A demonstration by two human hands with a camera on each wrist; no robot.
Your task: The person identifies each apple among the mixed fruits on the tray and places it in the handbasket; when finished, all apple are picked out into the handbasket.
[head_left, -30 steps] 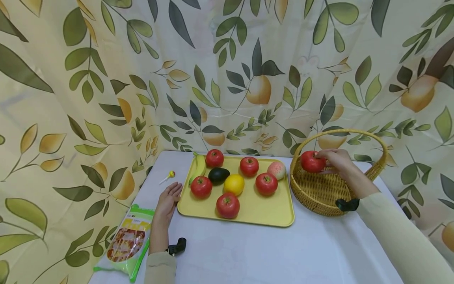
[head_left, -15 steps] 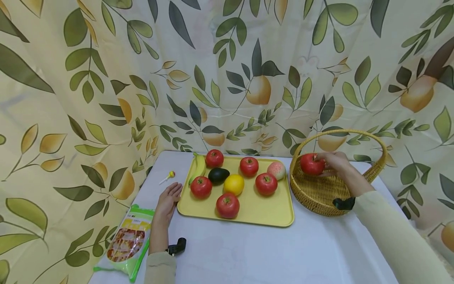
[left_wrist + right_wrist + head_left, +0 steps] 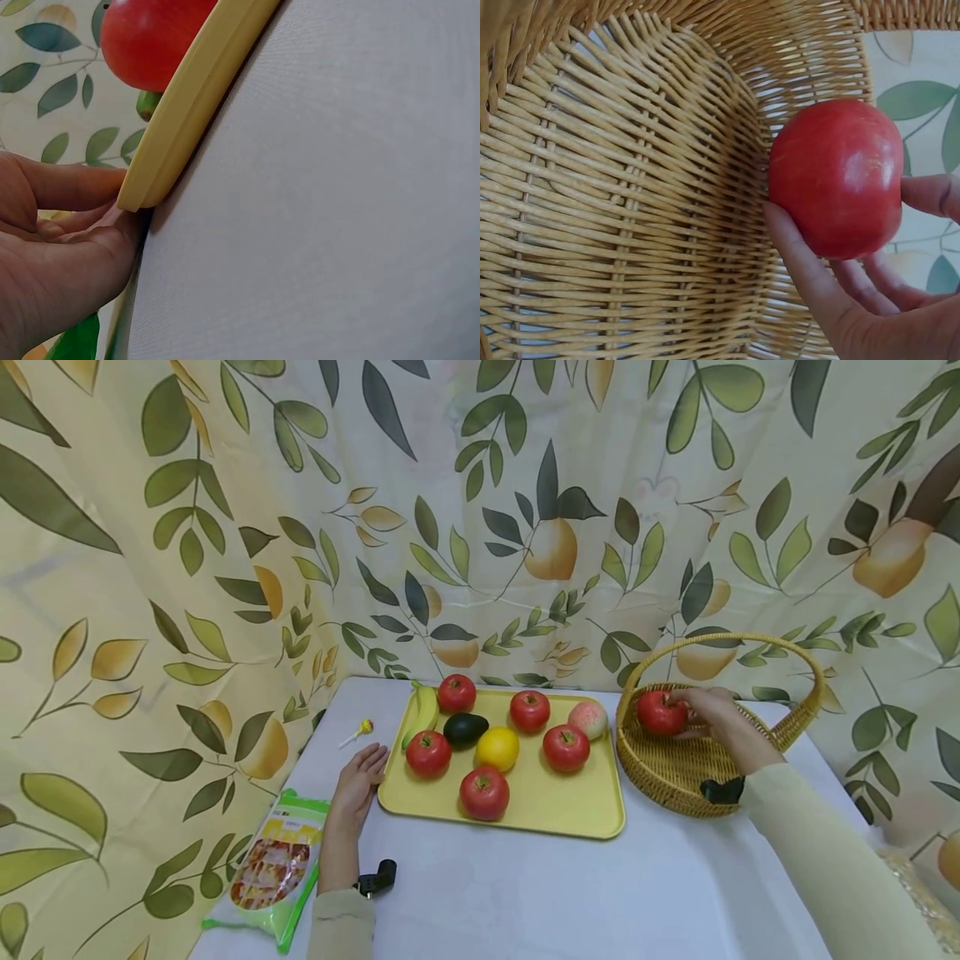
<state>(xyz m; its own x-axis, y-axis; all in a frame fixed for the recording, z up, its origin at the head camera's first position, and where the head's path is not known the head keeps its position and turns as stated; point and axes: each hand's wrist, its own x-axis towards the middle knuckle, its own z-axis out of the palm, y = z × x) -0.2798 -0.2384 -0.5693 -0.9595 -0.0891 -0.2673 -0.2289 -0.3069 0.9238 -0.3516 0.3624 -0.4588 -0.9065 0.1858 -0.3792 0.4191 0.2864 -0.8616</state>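
Red apple [image 3: 660,715]: pinched in R hand [image 3: 711,713], wicker basket [image 3: 649,779] below; L hand [image 3: 357,783], fingers straight, touches yel. tray [image 3: 562,806] edge.

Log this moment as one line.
right grip: holds red fruit at basket | basket contact: unclear | left grip: touches left edge of yellow tray | banana, avocado: on tray

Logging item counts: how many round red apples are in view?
6. On the yellow rectangular tray: back-left apple, left apple, back-middle apple, right apple, front apple. The right hand holds the sixth apple at the tan wicker basket.
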